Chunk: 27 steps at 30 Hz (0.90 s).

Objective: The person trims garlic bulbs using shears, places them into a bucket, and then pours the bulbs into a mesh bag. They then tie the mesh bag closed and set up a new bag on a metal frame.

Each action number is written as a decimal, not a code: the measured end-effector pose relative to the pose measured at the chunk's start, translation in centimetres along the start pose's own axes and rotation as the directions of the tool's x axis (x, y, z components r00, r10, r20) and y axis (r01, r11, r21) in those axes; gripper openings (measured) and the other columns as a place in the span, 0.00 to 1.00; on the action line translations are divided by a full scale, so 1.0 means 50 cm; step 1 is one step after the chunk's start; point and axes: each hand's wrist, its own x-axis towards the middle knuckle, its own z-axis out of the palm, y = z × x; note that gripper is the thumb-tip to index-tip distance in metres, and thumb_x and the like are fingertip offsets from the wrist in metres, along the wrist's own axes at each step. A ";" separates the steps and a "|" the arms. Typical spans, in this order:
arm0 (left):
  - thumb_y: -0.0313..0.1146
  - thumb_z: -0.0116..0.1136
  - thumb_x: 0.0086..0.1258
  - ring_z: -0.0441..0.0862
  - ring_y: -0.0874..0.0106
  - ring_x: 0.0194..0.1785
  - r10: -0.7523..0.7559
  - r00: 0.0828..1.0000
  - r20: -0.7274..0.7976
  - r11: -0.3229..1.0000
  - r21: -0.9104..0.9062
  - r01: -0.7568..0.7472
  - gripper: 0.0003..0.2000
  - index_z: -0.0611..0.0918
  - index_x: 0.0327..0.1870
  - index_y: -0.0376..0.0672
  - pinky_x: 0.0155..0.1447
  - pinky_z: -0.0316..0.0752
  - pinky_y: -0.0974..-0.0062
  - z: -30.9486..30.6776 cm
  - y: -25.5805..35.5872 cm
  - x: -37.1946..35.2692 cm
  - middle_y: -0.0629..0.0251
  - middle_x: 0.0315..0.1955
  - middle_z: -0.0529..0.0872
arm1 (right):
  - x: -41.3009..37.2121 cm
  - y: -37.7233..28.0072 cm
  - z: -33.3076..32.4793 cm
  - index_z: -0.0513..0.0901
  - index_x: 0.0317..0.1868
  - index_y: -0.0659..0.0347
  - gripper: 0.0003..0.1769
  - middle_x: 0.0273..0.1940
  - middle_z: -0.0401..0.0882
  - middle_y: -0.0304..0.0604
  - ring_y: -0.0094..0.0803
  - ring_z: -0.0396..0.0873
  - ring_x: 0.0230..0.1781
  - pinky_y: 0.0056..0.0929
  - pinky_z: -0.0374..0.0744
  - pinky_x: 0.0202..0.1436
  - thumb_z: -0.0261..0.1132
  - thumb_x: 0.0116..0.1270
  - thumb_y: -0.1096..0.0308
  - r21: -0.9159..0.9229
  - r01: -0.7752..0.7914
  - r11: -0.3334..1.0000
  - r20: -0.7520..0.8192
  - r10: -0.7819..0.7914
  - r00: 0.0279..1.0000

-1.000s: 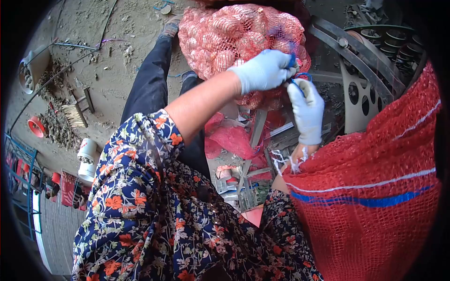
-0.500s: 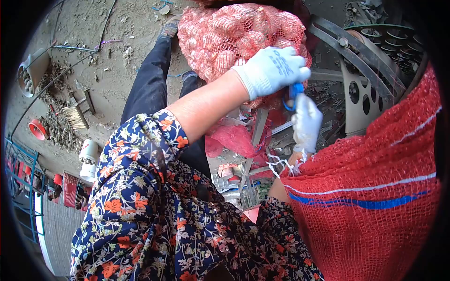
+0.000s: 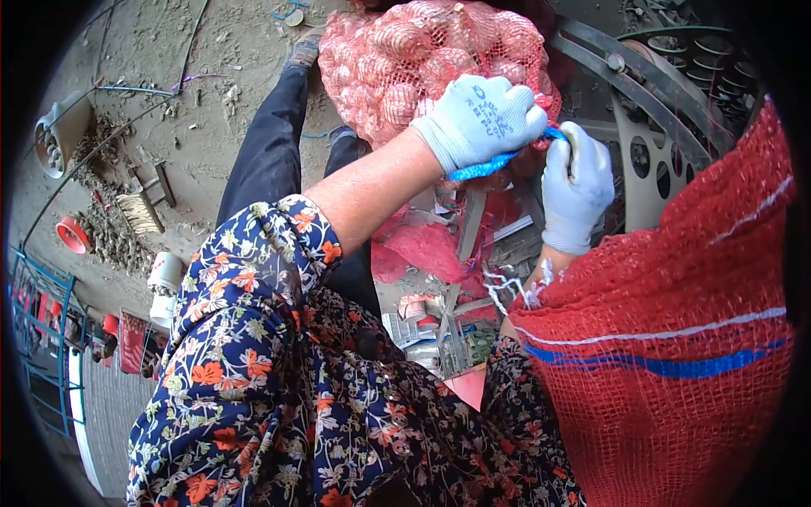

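Blue cord [image 3: 486, 166] taut between clenched gloved fingers [image 3: 511, 118]

onion sack [image 3: 405, 59] ahead, red sack [image 3: 676, 338] crowding right, ground [image 3: 194, 127] open left

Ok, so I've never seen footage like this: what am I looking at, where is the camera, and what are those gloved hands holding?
No machine here: one camera sits on a person's head and looks down, so the flowered sleeves are the wearer's own arms. The left hand and the right hand, both in pale grey knitted gloves, are each closed on a blue cord stretched between them, against a pink mesh sack full of pale round bulbs. A red mesh sack with white and blue stripes drapes over the right forearm. Below lies a littered dirt floor.
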 end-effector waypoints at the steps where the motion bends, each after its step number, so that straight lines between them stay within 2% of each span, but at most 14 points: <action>1: 0.37 0.56 0.57 0.81 0.68 0.30 -0.036 0.998 0.051 0.999 -0.007 0.037 0.08 0.75 0.34 0.46 0.26 0.76 0.67 -0.003 0.011 0.004 0.67 0.26 0.76 | -0.001 -0.002 0.000 0.81 0.48 0.56 0.13 0.36 0.80 0.47 0.45 0.79 0.37 0.40 0.78 0.41 0.64 0.61 0.72 -0.053 -0.007 0.999 -0.085 0.003 0.996; 6: 0.35 0.55 0.57 0.80 0.66 0.30 -0.095 0.989 0.112 0.995 -0.010 0.097 0.06 0.75 0.32 0.47 0.27 0.76 0.66 -0.019 0.048 0.000 0.64 0.27 0.76 | -0.016 0.004 0.030 0.83 0.48 0.56 0.13 0.37 0.81 0.48 0.45 0.80 0.38 0.40 0.78 0.43 0.62 0.61 0.69 -0.041 -0.201 0.979 -0.119 0.195 0.974; 9: 0.35 0.55 0.60 0.82 0.63 0.31 -0.229 0.929 0.289 0.969 -0.019 0.245 0.05 0.77 0.33 0.46 0.29 0.77 0.63 -0.019 0.053 -0.058 0.61 0.27 0.79 | -0.024 0.067 0.073 0.86 0.41 0.58 0.13 0.36 0.84 0.52 0.46 0.82 0.37 0.44 0.78 0.45 0.58 0.63 0.63 -0.106 -0.448 0.888 -0.032 0.448 0.894; 10: 0.35 0.55 0.60 0.83 0.61 0.31 -0.286 0.898 0.333 0.952 -0.006 0.305 0.05 0.78 0.34 0.46 0.30 0.78 0.62 -0.013 0.039 -0.088 0.60 0.28 0.80 | -0.023 0.072 0.112 0.86 0.41 0.58 0.14 0.35 0.84 0.52 0.48 0.82 0.37 0.44 0.78 0.45 0.58 0.62 0.62 0.064 -0.608 0.791 0.120 0.599 0.792; 11: 0.37 0.56 0.61 0.85 0.58 0.35 -0.362 0.786 0.500 0.920 0.058 0.387 0.08 0.80 0.35 0.45 0.36 0.79 0.59 -0.029 0.047 -0.079 0.57 0.32 0.83 | -0.030 0.080 0.154 0.86 0.41 0.59 0.14 0.35 0.85 0.52 0.47 0.83 0.37 0.42 0.79 0.45 0.59 0.63 0.61 -0.007 -0.583 0.813 0.063 0.582 0.811; 12: 0.37 0.56 0.61 0.85 0.58 0.35 -0.346 0.798 0.493 0.927 0.051 0.371 0.08 0.80 0.35 0.45 0.36 0.79 0.59 -0.025 0.041 -0.070 0.57 0.32 0.83 | -0.030 0.081 0.181 0.86 0.40 0.60 0.14 0.35 0.85 0.53 0.45 0.84 0.37 0.40 0.79 0.46 0.59 0.63 0.61 -0.080 -0.551 0.831 0.002 0.553 0.833; 14: 0.39 0.57 0.62 0.85 0.55 0.40 -0.365 0.721 0.590 0.899 0.023 0.437 0.10 0.82 0.37 0.45 0.43 0.80 0.58 -0.004 0.029 -0.039 0.56 0.35 0.85 | -0.049 0.071 0.179 0.85 0.47 0.60 0.15 0.44 0.86 0.49 0.33 0.84 0.43 0.31 0.78 0.51 0.63 0.63 0.63 0.209 -0.715 0.667 0.032 0.727 0.686; 16: 0.37 0.56 0.61 0.85 0.55 0.43 -0.353 0.711 0.609 0.863 -0.083 0.499 0.10 0.85 0.38 0.45 0.45 0.79 0.58 0.052 -0.027 -0.056 0.51 0.38 0.86 | -0.127 0.047 0.229 0.79 0.54 0.64 0.21 0.54 0.80 0.53 0.40 0.81 0.51 0.34 0.75 0.58 0.62 0.64 0.62 0.488 -0.646 0.587 -0.033 0.752 0.659; 17: 0.37 0.54 0.62 0.83 0.51 0.46 -0.289 0.696 0.658 0.854 -0.152 0.498 0.12 0.83 0.44 0.46 0.48 0.78 0.57 0.012 -0.040 -0.054 0.49 0.40 0.85 | -0.180 0.030 0.252 0.77 0.57 0.66 0.23 0.57 0.77 0.55 0.42 0.79 0.54 0.35 0.72 0.61 0.62 0.65 0.61 0.451 -0.667 0.593 -0.058 0.765 0.641; 19: 0.34 0.55 0.63 0.80 0.51 0.48 -0.478 0.803 0.355 0.807 -0.184 0.561 0.15 0.77 0.51 0.42 0.49 0.77 0.58 0.002 -0.037 -0.091 0.50 0.44 0.81 | -0.351 -0.011 0.292 0.75 0.57 0.68 0.25 0.58 0.76 0.57 0.46 0.77 0.56 0.38 0.69 0.64 0.62 0.65 0.60 0.169 -0.648 0.743 -0.134 0.668 0.732; 22: 0.29 0.61 0.62 0.81 0.70 0.43 -0.621 0.783 -0.050 0.686 -0.518 0.511 0.20 0.74 0.55 0.37 0.46 0.78 0.72 -0.043 -0.001 -0.115 0.57 0.44 0.81 | -0.415 -0.142 0.215 0.79 0.45 0.70 0.15 0.39 0.82 0.55 0.44 0.80 0.40 0.37 0.75 0.48 0.58 0.66 0.66 0.322 -0.931 0.170 0.453 0.836 0.309; 23: 0.27 0.61 0.62 0.80 0.74 0.44 -0.622 0.783 0.005 0.621 -0.606 0.497 0.20 0.72 0.56 0.36 0.45 0.77 0.76 -0.075 0.030 -0.110 0.59 0.46 0.79 | -0.477 -0.172 0.243 0.79 0.42 0.68 0.12 0.35 0.82 0.51 0.39 0.80 0.35 0.34 0.76 0.42 0.58 0.65 0.68 0.469 -0.777 0.421 0.187 0.812 0.553; 24: 0.27 0.63 0.61 0.79 0.73 0.46 -0.617 0.781 0.089 0.498 -0.725 0.476 0.21 0.72 0.55 0.36 0.46 0.77 0.75 -0.115 0.074 -0.100 0.57 0.51 0.77 | -0.506 -0.205 0.245 0.79 0.44 0.61 0.10 0.39 0.81 0.55 0.47 0.82 0.40 0.41 0.78 0.44 0.56 0.66 0.66 0.484 -0.753 0.446 0.170 0.796 0.581; 27: 0.32 0.71 0.53 0.74 0.60 0.55 -0.173 0.930 -0.324 0.904 -0.428 0.019 0.29 0.72 0.57 0.38 0.56 0.73 0.62 -0.158 0.164 -0.094 0.51 0.57 0.72 | -0.480 -0.256 0.155 0.80 0.44 0.62 0.09 0.39 0.83 0.51 0.49 0.82 0.41 0.39 0.79 0.44 0.60 0.65 0.68 0.411 -0.530 0.742 0.058 0.559 0.827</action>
